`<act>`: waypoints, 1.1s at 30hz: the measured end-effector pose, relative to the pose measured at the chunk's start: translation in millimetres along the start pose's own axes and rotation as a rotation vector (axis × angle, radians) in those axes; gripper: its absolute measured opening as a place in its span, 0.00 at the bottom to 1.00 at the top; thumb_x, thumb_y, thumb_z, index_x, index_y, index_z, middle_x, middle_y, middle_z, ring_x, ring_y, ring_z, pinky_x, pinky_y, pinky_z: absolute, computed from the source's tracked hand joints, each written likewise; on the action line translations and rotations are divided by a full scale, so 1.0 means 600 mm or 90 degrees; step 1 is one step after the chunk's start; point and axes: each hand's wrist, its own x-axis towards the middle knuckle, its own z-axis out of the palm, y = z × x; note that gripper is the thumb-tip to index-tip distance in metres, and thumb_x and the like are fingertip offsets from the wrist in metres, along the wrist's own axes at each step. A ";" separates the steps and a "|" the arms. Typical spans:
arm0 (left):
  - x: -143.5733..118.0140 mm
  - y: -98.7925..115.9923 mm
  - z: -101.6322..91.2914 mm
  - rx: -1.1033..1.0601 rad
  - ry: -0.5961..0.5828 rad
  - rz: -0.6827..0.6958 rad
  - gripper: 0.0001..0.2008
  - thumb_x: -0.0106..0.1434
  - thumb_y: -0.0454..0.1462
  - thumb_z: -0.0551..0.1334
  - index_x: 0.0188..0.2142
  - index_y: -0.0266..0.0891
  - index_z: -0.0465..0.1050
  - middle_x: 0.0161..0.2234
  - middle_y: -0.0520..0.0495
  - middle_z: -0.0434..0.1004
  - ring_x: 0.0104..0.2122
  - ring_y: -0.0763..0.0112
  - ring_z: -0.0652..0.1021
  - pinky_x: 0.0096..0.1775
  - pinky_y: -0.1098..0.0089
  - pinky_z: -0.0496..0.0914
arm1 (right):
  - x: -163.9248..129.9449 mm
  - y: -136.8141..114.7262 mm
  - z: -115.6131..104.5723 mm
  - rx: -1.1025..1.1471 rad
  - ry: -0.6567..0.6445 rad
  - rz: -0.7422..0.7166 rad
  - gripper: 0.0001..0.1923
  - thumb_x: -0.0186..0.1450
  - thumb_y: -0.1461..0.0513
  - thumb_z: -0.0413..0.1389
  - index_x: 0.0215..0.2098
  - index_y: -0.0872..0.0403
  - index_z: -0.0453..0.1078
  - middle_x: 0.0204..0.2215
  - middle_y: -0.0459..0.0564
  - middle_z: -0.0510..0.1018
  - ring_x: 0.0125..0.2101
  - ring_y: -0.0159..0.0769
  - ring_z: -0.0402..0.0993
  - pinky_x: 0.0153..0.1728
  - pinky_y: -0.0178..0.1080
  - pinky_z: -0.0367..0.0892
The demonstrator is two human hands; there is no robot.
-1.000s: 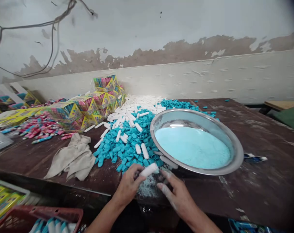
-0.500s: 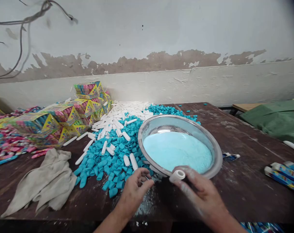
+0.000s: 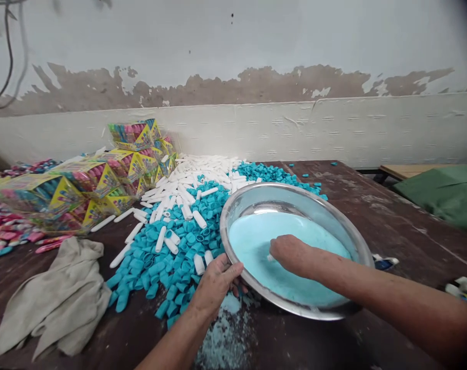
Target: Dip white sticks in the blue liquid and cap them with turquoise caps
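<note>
Steadying the light, slippery steel bowl (image 3: 233, 205) by its rim, our left hand (image 3: 217, 280) clamps it; our right hand (image 3: 291, 254), closed, dips into loose powder (image 3: 252, 239).

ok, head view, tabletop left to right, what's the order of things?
grey cloth → teal caps pile → left hand on the bowl's near rim → steel bowl of pale blue powder, right hand dipped in it → green cloth at the far right.
</note>
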 end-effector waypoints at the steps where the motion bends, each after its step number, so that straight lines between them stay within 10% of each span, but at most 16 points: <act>1: 0.000 0.000 0.000 -0.002 0.003 0.000 0.17 0.51 0.45 0.62 0.33 0.34 0.65 0.21 0.50 0.72 0.18 0.72 0.72 0.18 0.76 0.61 | 0.005 -0.005 0.004 0.010 -0.003 -0.008 0.14 0.51 0.78 0.48 0.18 0.57 0.70 0.21 0.54 0.75 0.27 0.39 0.73 0.29 0.37 0.60; 12: 0.003 -0.007 -0.002 -0.041 -0.006 -0.006 0.18 0.51 0.45 0.63 0.35 0.34 0.66 0.21 0.50 0.72 0.18 0.73 0.72 0.17 0.77 0.60 | 0.025 0.020 -0.011 0.504 -0.160 -0.031 0.05 0.53 0.66 0.52 0.27 0.56 0.70 0.20 0.41 0.72 0.23 0.29 0.68 0.24 0.29 0.61; 19: 0.002 -0.006 0.000 -0.040 -0.003 -0.010 0.18 0.50 0.45 0.63 0.34 0.34 0.65 0.20 0.51 0.71 0.17 0.73 0.72 0.18 0.76 0.61 | 0.009 0.011 -0.008 0.087 -0.048 -0.032 0.13 0.49 0.76 0.50 0.18 0.55 0.70 0.20 0.50 0.75 0.24 0.36 0.69 0.29 0.37 0.60; 29: 0.000 -0.002 0.001 -0.029 -0.003 -0.011 0.17 0.51 0.45 0.62 0.34 0.35 0.65 0.21 0.50 0.71 0.18 0.72 0.72 0.18 0.75 0.61 | 0.042 0.018 -0.017 0.520 -0.205 -0.063 0.07 0.53 0.63 0.54 0.29 0.56 0.71 0.22 0.41 0.72 0.24 0.29 0.66 0.26 0.30 0.61; 33: 0.000 -0.002 0.001 -0.030 -0.004 -0.002 0.17 0.52 0.45 0.62 0.35 0.34 0.65 0.22 0.49 0.73 0.18 0.72 0.72 0.18 0.76 0.61 | 0.028 0.040 -0.027 0.391 -0.179 -0.074 0.05 0.50 0.65 0.55 0.26 0.56 0.71 0.22 0.42 0.73 0.25 0.31 0.67 0.27 0.32 0.59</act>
